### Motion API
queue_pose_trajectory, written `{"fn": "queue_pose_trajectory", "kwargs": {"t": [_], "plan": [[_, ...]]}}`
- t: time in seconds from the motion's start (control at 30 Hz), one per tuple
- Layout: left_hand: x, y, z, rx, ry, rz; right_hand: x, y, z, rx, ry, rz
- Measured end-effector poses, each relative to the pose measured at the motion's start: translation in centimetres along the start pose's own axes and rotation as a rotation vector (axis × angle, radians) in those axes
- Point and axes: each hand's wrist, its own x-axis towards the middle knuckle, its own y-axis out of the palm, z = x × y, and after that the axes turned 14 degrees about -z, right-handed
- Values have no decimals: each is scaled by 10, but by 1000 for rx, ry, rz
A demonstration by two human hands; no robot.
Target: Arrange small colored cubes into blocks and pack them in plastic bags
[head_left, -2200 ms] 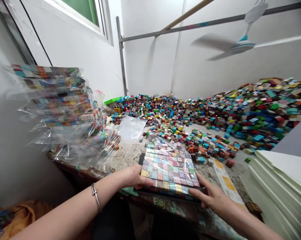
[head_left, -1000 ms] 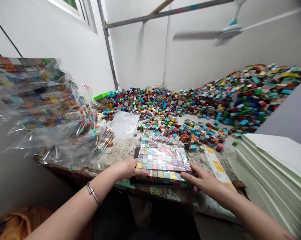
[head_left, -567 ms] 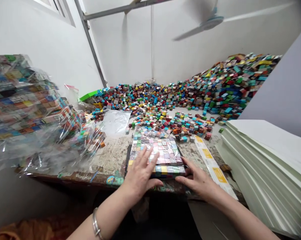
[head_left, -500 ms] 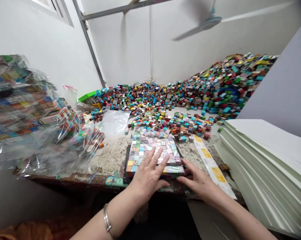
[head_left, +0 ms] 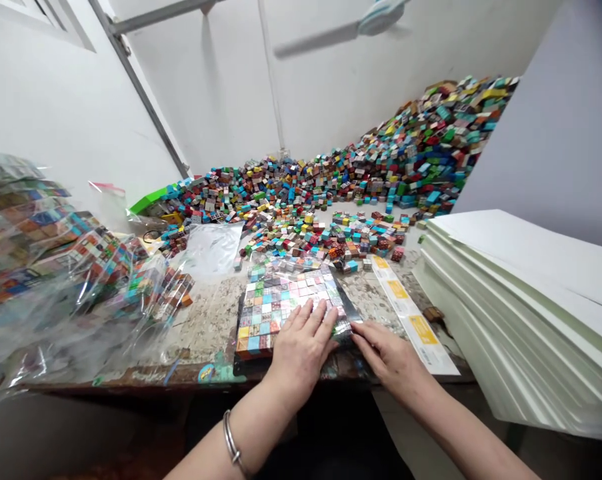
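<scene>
A flat block of small coloured cubes (head_left: 265, 307), covered in clear plastic, lies on a dark tray (head_left: 348, 307) near the table's front edge. My left hand (head_left: 303, 343) rests on the block's right front part, palm down and fingers stretched out. At the right front corner, my right hand (head_left: 388, 350) pinches the edge of the clear plastic between thumb and fingers.
Loose coloured cubes (head_left: 291, 187) are heaped along the wall. Plastic-wrapped cube blocks (head_left: 81, 260) are piled at the left, with a clear bag (head_left: 213, 248) nearer the middle. A label strip (head_left: 413, 320) and stacked white sheets (head_left: 511, 313) lie right.
The view has shifted. My left hand's fingers have come closer together on the block, and my right hand has closed on the plastic edge at the corner.
</scene>
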Motion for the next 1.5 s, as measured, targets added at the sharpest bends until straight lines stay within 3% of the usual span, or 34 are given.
{"fn": "queue_pose_trajectory", "kwargs": {"t": [0.3,0.67,1.3,1.5], "plan": [[3,-5,-2,2,-7,41,-11,4,1,-45,73,-24],[-1,-1,-3,15,4,-71,-7,5,4,-83,120,5],[14,-8,-19,-10,-126,73,-3,1,16,-243,93,31],[15,-2,-21,5,-127,4,-1,2,16,-283,48,17]]}}
